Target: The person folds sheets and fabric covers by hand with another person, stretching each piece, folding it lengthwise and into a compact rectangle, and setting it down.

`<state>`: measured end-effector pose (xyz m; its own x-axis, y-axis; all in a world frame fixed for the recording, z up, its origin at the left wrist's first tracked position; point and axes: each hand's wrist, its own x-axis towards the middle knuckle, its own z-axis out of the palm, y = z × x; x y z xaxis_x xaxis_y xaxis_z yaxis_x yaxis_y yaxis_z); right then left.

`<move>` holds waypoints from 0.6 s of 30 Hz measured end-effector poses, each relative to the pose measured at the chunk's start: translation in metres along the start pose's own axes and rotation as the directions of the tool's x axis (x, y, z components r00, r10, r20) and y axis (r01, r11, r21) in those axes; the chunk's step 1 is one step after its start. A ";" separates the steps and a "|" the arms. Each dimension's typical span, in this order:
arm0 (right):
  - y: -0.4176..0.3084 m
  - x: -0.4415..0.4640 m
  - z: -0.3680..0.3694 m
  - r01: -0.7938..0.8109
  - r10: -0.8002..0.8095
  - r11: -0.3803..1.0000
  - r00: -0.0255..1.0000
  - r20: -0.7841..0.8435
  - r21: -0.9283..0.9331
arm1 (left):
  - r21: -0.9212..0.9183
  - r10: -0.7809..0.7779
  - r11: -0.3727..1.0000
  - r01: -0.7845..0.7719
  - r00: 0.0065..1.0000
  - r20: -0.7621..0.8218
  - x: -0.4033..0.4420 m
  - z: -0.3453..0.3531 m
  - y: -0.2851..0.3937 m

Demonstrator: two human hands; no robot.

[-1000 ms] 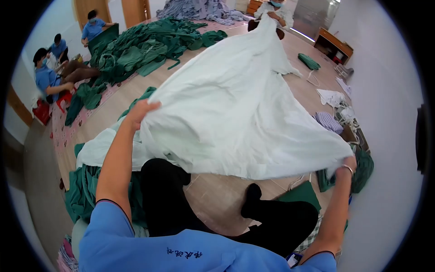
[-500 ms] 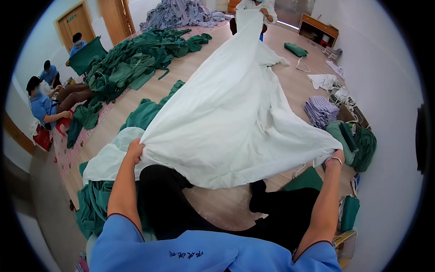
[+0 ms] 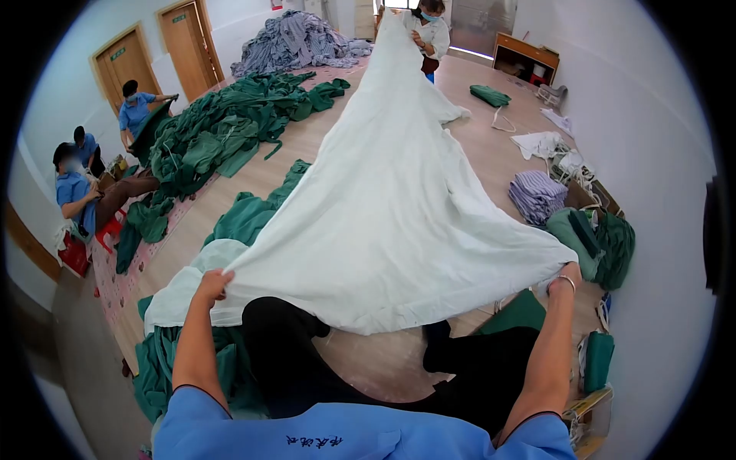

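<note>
A large white sheet (image 3: 391, 207) stretches from my two hands up to a person (image 3: 429, 38) at the far end, who holds its other end raised. My left hand (image 3: 213, 286) is closed on the sheet's near left corner. At the near right corner, my right hand (image 3: 566, 274) grips the fabric, a bracelet on its wrist. Between them the near edge sags above the floor in front of my black-trousered legs. Another pale cloth (image 3: 180, 295) lies beside my left hand, on top of green fabric (image 3: 184, 368).
A long heap of green cloth (image 3: 222, 126) lies at the left, with several people in blue near it. Behind it rises a striped pile (image 3: 291, 42). Along the right wall are a folded striped bundle (image 3: 537, 193), green bundles (image 3: 613, 249) and an open wooden cabinet (image 3: 525, 57).
The far person has lifted the sheet's end higher and to the left. My left hand has moved slightly left and down, drawing the near edge wider. The sheet looks flatter.
</note>
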<state>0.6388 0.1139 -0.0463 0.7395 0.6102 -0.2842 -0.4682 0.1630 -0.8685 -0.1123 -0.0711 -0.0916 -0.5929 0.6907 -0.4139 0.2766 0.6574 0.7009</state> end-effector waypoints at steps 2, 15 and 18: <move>-0.001 -0.001 -0.001 -0.023 0.019 0.997 0.998 -0.063 -0.068 | -0.704 0.097 0.702 -0.109 0.994 -0.058 -0.011 0.004 0.007; -0.016 0.020 -0.005 -0.057 0.010 0.983 0.967 -0.256 -0.175 | 0.503 0.335 0.837 -0.214 0.928 -0.164 -0.036 -0.061 0.068; -0.018 0.011 -0.004 -0.005 -0.042 0.982 0.970 -0.240 -0.191 | -0.094 0.336 0.909 -0.407 0.846 -0.414 0.000 -0.060 0.042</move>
<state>0.6571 0.1148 -0.0351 0.8529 0.3993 -0.3364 -0.3705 0.0088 -0.9288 -0.1462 -0.0620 -0.0273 -0.7218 0.6806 0.1260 0.4218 0.2882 0.8597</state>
